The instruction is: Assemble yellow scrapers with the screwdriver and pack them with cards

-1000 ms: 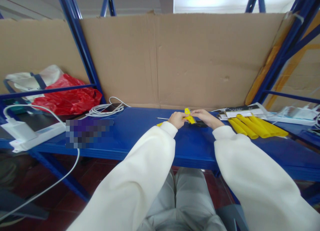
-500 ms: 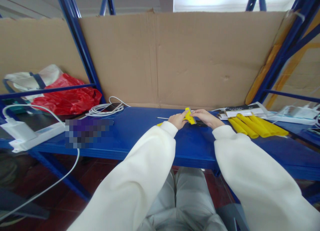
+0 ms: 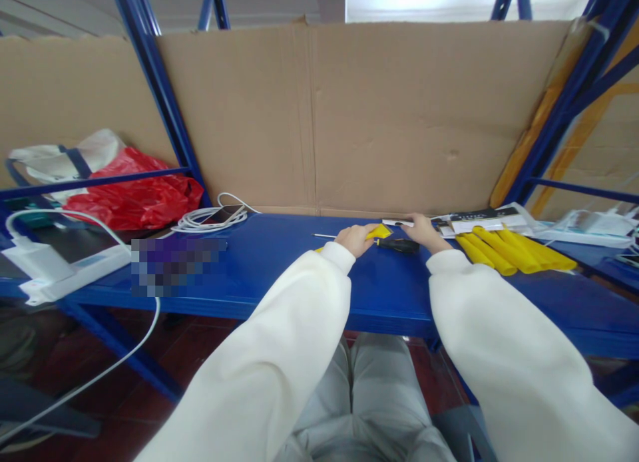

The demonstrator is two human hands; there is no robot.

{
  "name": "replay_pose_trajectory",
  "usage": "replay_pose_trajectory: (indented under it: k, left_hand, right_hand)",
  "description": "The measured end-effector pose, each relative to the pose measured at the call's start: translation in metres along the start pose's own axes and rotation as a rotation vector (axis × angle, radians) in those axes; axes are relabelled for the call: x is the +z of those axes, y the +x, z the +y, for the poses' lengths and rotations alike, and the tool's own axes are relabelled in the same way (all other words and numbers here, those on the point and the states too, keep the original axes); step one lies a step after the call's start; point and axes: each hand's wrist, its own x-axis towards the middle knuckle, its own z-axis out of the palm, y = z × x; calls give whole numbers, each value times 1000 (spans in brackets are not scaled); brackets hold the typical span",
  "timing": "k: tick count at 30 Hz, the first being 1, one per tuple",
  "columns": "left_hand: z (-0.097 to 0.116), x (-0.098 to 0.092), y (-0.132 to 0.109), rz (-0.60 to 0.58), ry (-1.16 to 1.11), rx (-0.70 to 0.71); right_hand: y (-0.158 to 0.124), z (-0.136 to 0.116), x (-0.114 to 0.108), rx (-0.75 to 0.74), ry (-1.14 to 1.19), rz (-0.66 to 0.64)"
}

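Now held: a small yellow piece (image 3: 379, 232), its near end in the left hand and its far end poking out to the right, low over the middle of the blue shelf (image 3: 279, 265).
Left hand (image 3: 353, 239): curled closed, thumb and fingers pinching the yellow piece, knuckles down near the shelf top.
Right hand (image 3: 424, 231): stretched forward and fairly flat, fingertips at the end of a thin pale strip (image 3: 397, 223); I cannot tell whether it pinches the strip or only touches it.
Handling: the yellow piece looks light, stiff and smooth, probably plastic, so it may slip; a pinch across its flat sides near the middle seems the safest hold, not the thin tip.
Between the hands: a black handle (image 3: 400, 246) lies on the shelf, just beside the yellow piece.
Left of the left hand: a thin metal rod (image 3: 324, 236) lies flat.
Right side: a row of yellow sleeves (image 3: 509, 252), with printed cards (image 3: 486, 219) behind them.
Left side: a coiled white cable (image 3: 210, 217), a red bag (image 3: 132, 192) and a white power strip (image 3: 54, 272).
Behind: a cardboard sheet (image 3: 319, 116) stands against the rack.
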Motion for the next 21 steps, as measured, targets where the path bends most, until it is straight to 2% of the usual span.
replay_pose_trajectory:
  k: [2, 4, 8, 12, 18, 21]
  left_hand:
    - [1, 0, -1, -17, -11, 27]
    - [1, 0, -1, -37, -23, 47]
    - [2, 0, -2, -43, -35, 55]
    - [3, -1, -3, -37, -30, 44]
    - [3, -2, -3, -39, -25, 42]
    - [3, -2, -2, -44, -31, 46]
  right_hand:
    - [1, 19, -4, 50, -193, 21]
    - [-1, 33, -8, 135, -299, -13]
    - [-6, 43, -11, 201, -322, -77]
    - [-1, 49, -4, 171, -295, -89]
    - [8, 69, 7, 58, -264, -29]
    - [7, 69, 8, 55, -308, -55]
